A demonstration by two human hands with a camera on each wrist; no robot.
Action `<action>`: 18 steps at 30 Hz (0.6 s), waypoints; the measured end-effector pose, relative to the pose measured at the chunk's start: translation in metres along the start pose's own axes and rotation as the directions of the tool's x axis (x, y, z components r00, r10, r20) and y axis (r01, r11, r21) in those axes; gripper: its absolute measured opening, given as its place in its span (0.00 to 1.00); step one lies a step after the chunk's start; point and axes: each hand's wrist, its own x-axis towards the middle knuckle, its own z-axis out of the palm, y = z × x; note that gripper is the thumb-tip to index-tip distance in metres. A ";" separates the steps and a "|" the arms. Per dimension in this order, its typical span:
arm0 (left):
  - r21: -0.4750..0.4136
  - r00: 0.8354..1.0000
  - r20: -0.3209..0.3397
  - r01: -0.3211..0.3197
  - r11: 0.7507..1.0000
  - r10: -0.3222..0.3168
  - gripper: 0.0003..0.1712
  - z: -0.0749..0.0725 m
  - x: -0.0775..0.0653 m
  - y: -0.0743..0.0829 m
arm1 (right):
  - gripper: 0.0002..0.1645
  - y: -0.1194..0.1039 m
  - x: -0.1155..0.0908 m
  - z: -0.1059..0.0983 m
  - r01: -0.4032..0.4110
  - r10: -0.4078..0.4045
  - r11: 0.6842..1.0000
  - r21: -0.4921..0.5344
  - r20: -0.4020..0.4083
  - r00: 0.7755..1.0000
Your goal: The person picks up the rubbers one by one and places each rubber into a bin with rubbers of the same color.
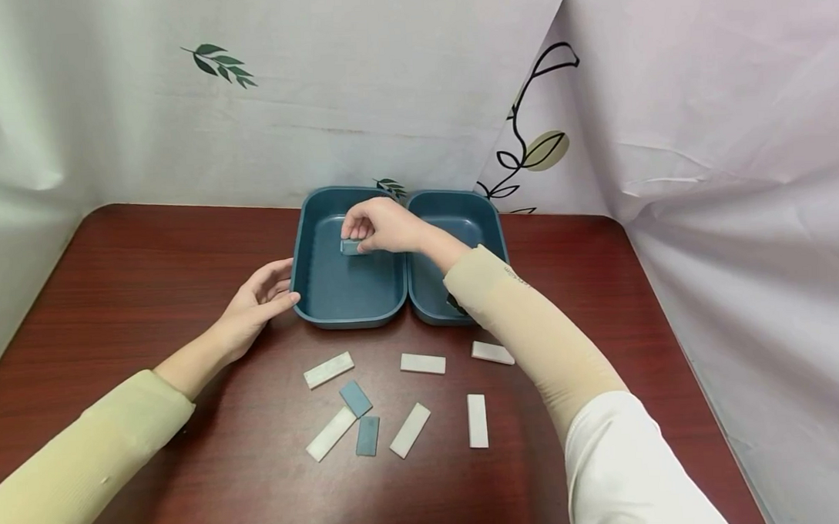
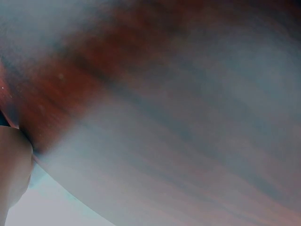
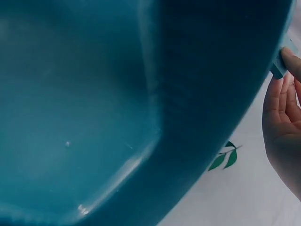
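Holding a blue-grey block [image 1: 350, 247] between thumb and fingertips, a person's right hand [image 1: 383, 226] reaches across from the right, over the inside of the left tray [image 1: 352, 323], at the far middle of a dark red-brown table [image 1: 245, 422]. Its fingers are together, bent and clamped on the block; from where I stand, I cannot tell whether the piece touches the tray's floor. At left, the left hand [image 1: 257, 302] rests against the tray's left wall near its near corner, thumb spread apart from the relaxed fingers, whose tips are partly hidden by the wall. The right tray [image 1: 496, 236], the same deep blue, stands just beside the first, partly covered by the right forearm in its pale sleeve [image 1: 532, 320]. Nearer the person lie two more blue-grey pieces: a slanted tile [image 1: 356, 398] and, just nearer, an almost straight tile [image 1: 368, 436]. About them spread six white blocks: a far left one [image 1: 329, 370], a far middle one [image 1: 423, 363], a far right one [image 1: 493, 353], a near left one [image 1: 331, 434] at the slanted tile's corner, a near middle one [image 1: 410, 430] and a near right one [image 1: 477, 421]. Behind hangs a white curtain [image 1: 358, 87] printed with leaves.
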 end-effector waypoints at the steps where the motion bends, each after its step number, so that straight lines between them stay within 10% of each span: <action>1: -0.001 1.000 0.000 0.000 1.000 0.000 0.31 0.000 0.000 0.000 | 0.14 0.001 0.001 0.001 -0.005 0.005 1.000 -0.001 0.004 1.000; 18: 0.012 1.000 -0.003 0.000 1.000 0.000 0.31 -0.001 0.002 -0.002 | 0.13 0.012 0.015 0.016 -0.030 0.031 0.999 -0.025 0.063 0.998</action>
